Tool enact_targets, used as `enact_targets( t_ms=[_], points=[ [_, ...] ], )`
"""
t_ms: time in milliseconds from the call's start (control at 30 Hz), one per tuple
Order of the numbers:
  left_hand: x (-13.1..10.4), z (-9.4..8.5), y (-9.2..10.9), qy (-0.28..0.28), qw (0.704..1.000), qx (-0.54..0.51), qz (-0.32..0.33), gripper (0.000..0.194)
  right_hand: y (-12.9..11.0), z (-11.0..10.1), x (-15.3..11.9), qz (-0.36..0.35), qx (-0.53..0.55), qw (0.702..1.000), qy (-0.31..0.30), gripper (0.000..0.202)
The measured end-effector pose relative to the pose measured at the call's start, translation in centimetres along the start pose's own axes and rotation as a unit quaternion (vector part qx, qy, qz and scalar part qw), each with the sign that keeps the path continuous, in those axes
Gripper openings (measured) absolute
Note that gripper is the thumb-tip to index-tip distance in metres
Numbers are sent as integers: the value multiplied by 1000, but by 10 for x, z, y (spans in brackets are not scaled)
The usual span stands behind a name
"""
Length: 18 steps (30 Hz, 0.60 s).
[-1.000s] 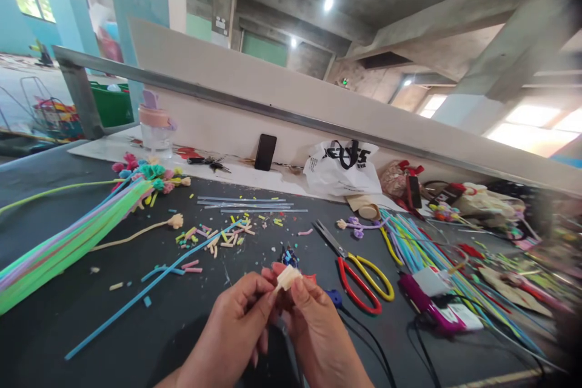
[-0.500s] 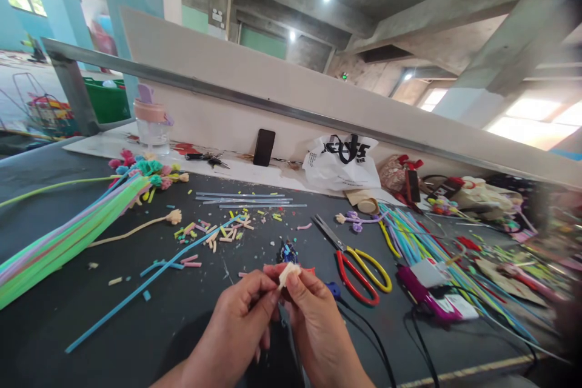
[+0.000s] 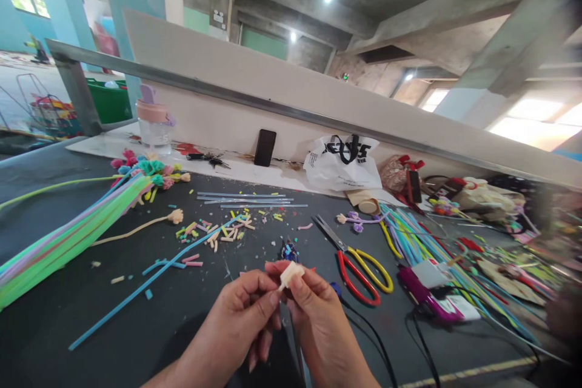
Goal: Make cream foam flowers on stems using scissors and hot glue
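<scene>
Between both hands, above the near middle of the table, is a small cream fuzzy piece [image 3: 291,274], resembling a chenille-stem flower head. My left hand [image 3: 240,321] pinches its narrow lower end between thumb and forefinger. With thumb and fingers my right hand [image 3: 321,321] grips the wider part. Scissors [image 3: 357,264] with one red and one yellow handle lie open to the right of my hands. Just behind my fingers is a dark blue, shiny clump [image 3: 289,250]. A blue chenille stem [image 3: 154,279] lies slantwise on the left, and short cut pieces [image 3: 222,233] are scattered beyond my hands.
Finished fuzzy flowers on long stems [image 3: 86,218] lie bundled at left. Clear sticks [image 3: 245,199], a phone [image 3: 265,147] and a white bag [image 3: 343,163] are at the back. Right are more stems [image 3: 409,236], a purple device [image 3: 421,294] and a black cable [image 3: 377,339].
The cream piece has tilted and shifted slightly right, showing more of its lower end. Both hands keep their hold. The whole view has shifted a little.
</scene>
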<state>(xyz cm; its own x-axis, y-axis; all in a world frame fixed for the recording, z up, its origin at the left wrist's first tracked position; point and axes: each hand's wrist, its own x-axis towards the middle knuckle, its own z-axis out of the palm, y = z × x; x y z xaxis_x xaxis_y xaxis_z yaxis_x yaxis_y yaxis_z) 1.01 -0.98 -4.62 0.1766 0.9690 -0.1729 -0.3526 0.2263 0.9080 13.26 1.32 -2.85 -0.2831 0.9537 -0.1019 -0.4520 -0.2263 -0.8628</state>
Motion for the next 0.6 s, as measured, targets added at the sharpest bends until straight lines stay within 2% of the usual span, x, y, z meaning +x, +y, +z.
enact_targets(
  t_ms=[267,367,500,600],
  points=[
    [-1,2,0,-6,1000,14,-12,37,0,2,0,3,-5,1000,16,16],
    [0,3,1,-13,1000,8,-14,37,-1,0,-1,4,-6,1000,4,17],
    [-2,0,7,-17,999,-37,-27,34,-8,-2,-2,-6,-18,999,-45,40],
    [-5,-6,12,-41,991,-118,-56,26,-14,-2,-3,-14,-19,996,-82,52]
  ],
)
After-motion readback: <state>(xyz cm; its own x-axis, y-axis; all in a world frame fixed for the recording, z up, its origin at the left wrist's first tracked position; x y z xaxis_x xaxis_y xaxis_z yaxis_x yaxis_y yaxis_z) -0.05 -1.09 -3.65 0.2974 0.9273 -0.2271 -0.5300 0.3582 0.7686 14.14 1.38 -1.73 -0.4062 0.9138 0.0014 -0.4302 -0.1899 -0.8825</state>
